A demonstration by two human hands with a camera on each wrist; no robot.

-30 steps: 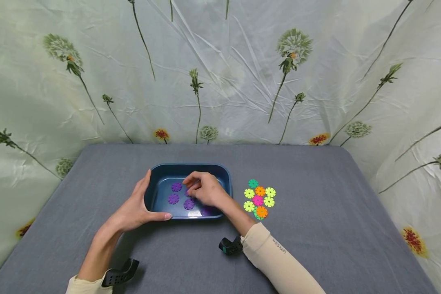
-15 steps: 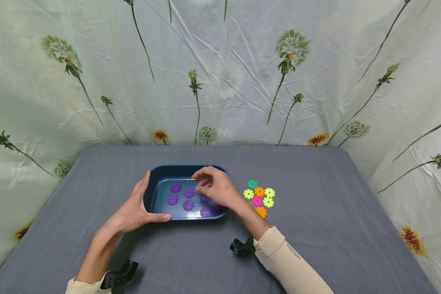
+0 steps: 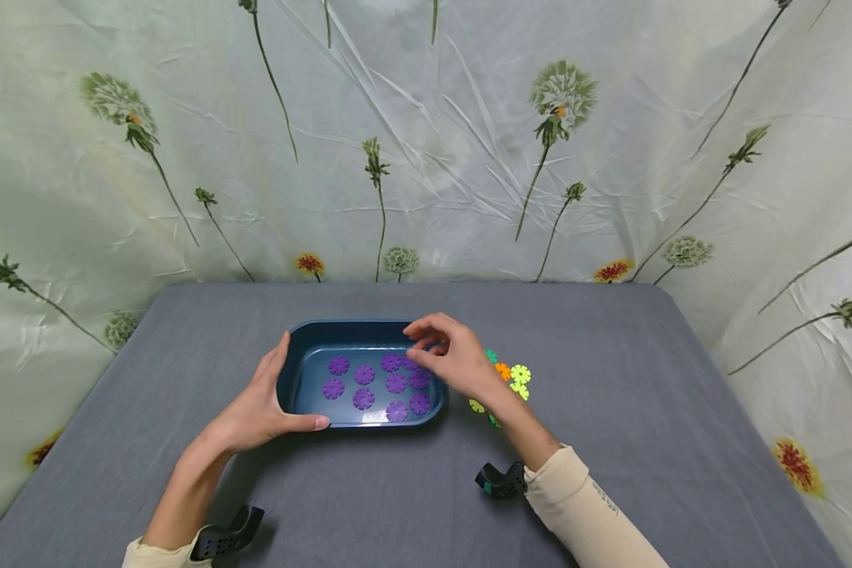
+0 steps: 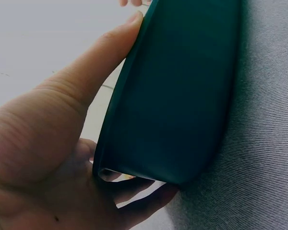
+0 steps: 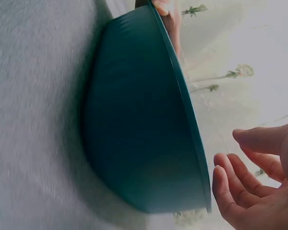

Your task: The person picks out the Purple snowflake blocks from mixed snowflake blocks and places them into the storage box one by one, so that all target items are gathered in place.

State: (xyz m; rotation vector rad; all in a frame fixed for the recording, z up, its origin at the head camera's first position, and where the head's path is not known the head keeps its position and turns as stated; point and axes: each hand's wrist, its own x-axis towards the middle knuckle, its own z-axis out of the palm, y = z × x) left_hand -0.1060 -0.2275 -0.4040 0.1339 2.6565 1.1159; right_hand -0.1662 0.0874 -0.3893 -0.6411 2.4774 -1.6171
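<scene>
A dark blue tray (image 3: 305, 377) stands on the cloth-covered table, with several purple notched plastic discs (image 3: 364, 375) lying flat inside, most toward its right half. My left hand (image 3: 259, 406) grips the tray's left end. Its thumb lies along the front rim and its fingers reach round the corner, as the left wrist view shows. Over the tray's right rim hovers my right hand (image 3: 457, 359), fingers loosely bent and thumb apart from them. In the right wrist view, no object shows between those fingers. The right hand covers part of the tray's back right corner.
Right of the tray lies a cluster of loose notched discs, among them yellow ones (image 3: 521, 374), an orange one (image 3: 502, 371) and a green one (image 3: 491, 356); my right hand and forearm partly hide it. A flowered curtain (image 3: 433, 197) hangs behind the table (image 3: 610, 379).
My right hand has moved right from the tray's middle to its right rim, uncovering more purple discs and covering part of the coloured cluster. The left hand keeps its place on the tray.
</scene>
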